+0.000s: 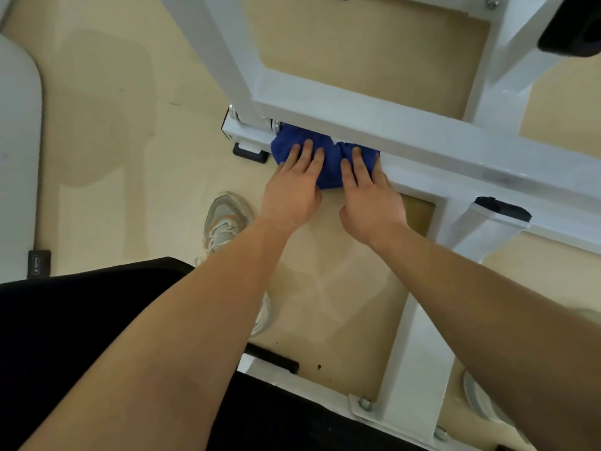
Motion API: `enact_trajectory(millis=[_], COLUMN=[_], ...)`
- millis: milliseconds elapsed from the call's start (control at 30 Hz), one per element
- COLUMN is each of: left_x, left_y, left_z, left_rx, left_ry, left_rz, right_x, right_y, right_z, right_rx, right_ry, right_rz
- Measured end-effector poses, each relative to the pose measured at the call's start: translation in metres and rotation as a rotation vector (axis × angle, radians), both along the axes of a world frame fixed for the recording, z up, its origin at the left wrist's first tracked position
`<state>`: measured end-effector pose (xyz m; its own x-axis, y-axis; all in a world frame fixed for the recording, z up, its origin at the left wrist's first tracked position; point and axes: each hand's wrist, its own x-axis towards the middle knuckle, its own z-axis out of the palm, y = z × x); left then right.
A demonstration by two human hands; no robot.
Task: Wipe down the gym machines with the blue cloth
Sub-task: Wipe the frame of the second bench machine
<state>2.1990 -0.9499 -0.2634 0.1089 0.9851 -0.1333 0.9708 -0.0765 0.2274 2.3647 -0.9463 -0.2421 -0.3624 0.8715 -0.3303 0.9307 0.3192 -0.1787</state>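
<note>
I press the blue cloth [328, 159] down on a low white bar [422, 187] of the gym machine, near its corner. My left hand [292, 187] and right hand [370, 203] lie side by side on top, with fingers straight and not curled around it. The cloth is bunched up, so it could slide off if I push too hard. My fingers could bump the shiny bolt [276, 125]. A bigger bar [374, 122] hangs over the cloth and gets in my way. My shoe [224, 219] is close by.
</note>
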Motion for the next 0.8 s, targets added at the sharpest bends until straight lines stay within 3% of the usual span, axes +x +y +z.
enact_trajectory(millis=[133,300,467,800], left_x=[0.024,0.046,0.052,0.058], left_y=[0.001,0.003,0.006,-0.034], left_z=[0.002,0.002,0.007,0.05], left_rx=[0.099,0.177,0.17,0.182], left_ry=[-0.013,-0.164,-0.12,-0.207], left_rz=[-0.026,0.117,0.141,0.128], right_x=[0.03,0.038,0.038,0.063], right_y=[-0.007,-0.002,0.011,-0.044], right_z=[-0.003,-0.013,-0.011,0.039], right_rx=[0.036,0.121,0.243,0.372], right_ry=[0.0,-0.013,-0.004,0.221], right_rz=[-0.038,0.009,0.023,-0.053])
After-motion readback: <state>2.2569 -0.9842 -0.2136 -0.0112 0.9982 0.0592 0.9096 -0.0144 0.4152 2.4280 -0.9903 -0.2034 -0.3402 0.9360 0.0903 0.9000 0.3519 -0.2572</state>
